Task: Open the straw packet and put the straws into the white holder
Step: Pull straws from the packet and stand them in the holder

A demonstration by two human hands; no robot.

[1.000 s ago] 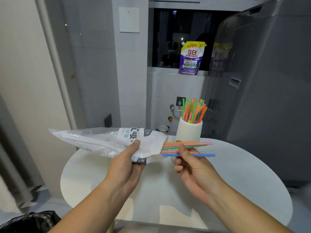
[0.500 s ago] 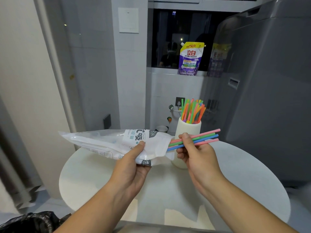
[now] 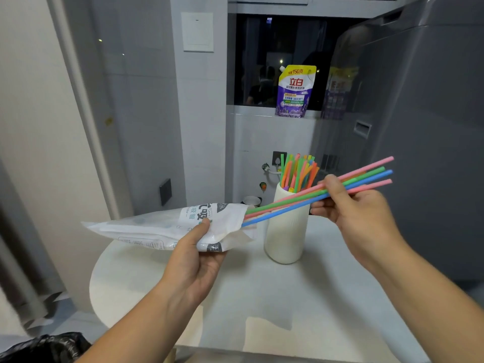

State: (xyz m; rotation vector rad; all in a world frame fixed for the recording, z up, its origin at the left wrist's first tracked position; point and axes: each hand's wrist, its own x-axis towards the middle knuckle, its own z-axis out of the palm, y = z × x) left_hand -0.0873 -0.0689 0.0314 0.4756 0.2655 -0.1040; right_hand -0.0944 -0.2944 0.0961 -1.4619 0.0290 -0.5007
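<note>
My left hand (image 3: 195, 258) grips the white straw packet (image 3: 157, 226), held level above the table with its open mouth pointing right. My right hand (image 3: 353, 213) pinches a small bunch of pink, green and blue straws (image 3: 366, 172). Their lower ends still sit in the packet's mouth, and the bunch slants up to the right. The white ribbed holder (image 3: 285, 237) stands on the table behind the bunch, with several coloured straws (image 3: 298, 171) upright in it.
The round white table (image 3: 262, 297) lies under both hands. A large grey appliance (image 3: 419, 127) stands close on the right. A purple detergent pouch (image 3: 296, 91) rests on the window ledge. A black bin bag (image 3: 44, 347) sits at the lower left on the floor.
My right hand has drawn the bunch of straws out to the right and upward, so much more of their length shows outside the packet. The left hand has kept hold of the packet.
</note>
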